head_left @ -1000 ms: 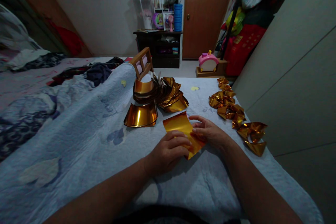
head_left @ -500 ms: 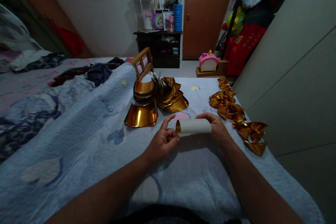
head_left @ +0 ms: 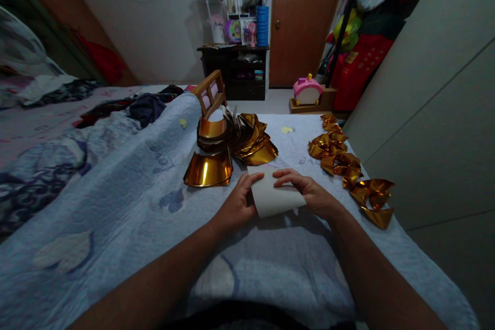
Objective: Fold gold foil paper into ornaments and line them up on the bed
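Between my hands is a sheet of paper (head_left: 275, 201), its white side facing me; it looks partly unrolled and slightly curved. My left hand (head_left: 238, 202) grips its left edge, fingers on top and thumb below. My right hand (head_left: 309, 192) holds the right side, with fingertips lying on the white face and the thumb hidden. Just beyond are stacks of shiny gold foil paper (head_left: 209, 170), bent into curves. Folded gold foil pieces (head_left: 344, 162) lie in a row off to the right.
A pale blue quilted cover (head_left: 154, 237) lies under everything. At its far end stands a small wooden frame (head_left: 211, 93). Crumpled clothes (head_left: 149, 108) are on the left, and a pale cabinet wall (head_left: 436, 129) rises along the right edge.
The paper was a narrow roll with gold showing inside its left end; now it is opened wider and tilted. My left fingers have closed onto its edge, and my right fingers have moved onto its face.
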`<state>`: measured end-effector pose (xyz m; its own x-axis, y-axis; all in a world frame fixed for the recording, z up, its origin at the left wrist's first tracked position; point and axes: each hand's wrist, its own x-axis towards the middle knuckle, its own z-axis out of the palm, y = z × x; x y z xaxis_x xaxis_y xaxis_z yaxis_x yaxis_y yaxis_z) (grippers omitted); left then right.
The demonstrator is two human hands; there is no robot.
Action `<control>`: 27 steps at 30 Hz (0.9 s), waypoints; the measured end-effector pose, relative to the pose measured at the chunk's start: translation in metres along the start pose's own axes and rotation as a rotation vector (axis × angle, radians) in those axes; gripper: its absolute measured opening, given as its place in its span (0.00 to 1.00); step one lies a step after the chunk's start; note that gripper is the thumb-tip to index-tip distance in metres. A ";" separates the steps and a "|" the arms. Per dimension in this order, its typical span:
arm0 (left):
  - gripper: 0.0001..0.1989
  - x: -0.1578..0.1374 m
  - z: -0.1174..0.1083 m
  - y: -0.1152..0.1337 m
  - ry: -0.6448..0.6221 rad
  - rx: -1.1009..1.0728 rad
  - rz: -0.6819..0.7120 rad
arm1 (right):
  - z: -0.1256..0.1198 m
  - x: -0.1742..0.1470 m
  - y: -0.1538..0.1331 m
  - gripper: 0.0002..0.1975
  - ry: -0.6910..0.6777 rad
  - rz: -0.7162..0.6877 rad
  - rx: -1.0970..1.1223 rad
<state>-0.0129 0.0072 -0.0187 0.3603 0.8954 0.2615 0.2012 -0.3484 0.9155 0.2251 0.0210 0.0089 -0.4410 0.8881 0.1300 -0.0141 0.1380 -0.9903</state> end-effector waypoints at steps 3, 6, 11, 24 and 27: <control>0.37 0.000 -0.004 -0.001 -0.028 0.065 0.005 | -0.005 0.000 0.006 0.14 -0.066 -0.002 -0.093; 0.33 0.000 -0.009 0.000 -0.044 0.131 -0.013 | -0.008 0.001 0.012 0.14 -0.125 0.014 -0.135; 0.14 0.000 -0.013 0.004 -0.098 0.230 -0.041 | -0.012 0.000 0.020 0.12 -0.207 0.053 -0.178; 0.07 0.004 -0.008 0.013 0.049 -0.095 -0.152 | -0.002 0.000 0.011 0.13 -0.225 0.076 -0.159; 0.08 0.004 -0.006 0.013 0.092 -0.126 -0.181 | 0.001 0.001 0.009 0.12 -0.214 0.073 -0.166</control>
<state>-0.0146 0.0086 -0.0040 0.2430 0.9636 0.1113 0.1371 -0.1477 0.9795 0.2242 0.0226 -0.0002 -0.6149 0.7881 0.0277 0.1642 0.1623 -0.9730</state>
